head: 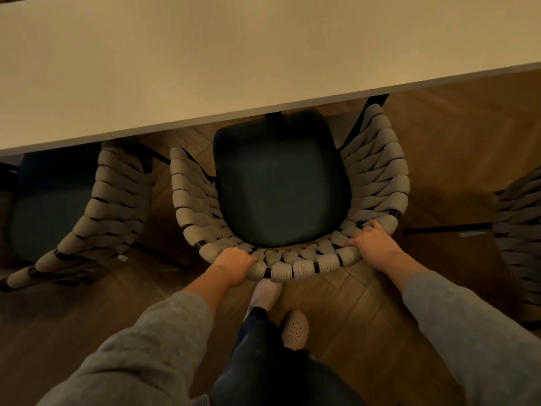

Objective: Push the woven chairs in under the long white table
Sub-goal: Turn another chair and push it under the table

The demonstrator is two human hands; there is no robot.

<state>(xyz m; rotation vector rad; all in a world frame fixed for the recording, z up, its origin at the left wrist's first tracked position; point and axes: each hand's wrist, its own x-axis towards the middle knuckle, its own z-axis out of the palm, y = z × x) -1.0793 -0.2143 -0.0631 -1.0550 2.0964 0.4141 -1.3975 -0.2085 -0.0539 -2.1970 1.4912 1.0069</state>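
A woven chair (pixel 377 183) with a dark green seat cushion stands in front of me, its front tucked slightly under the edge of the long white table (pixel 205 68). My left hand (pixel 234 263) grips the top of the curved woven backrest on its left side. My right hand (pixel 373 241) grips the same rim on the right, fingers curled over the weave. Both hands hold the chair's back from behind.
A second woven chair (pixel 114 206) stands at the left, partly under the table. A third woven chair (pixel 521 224) shows at the right edge. My feet in light slippers (pixel 294 328) stand on the wooden floor just behind the middle chair.
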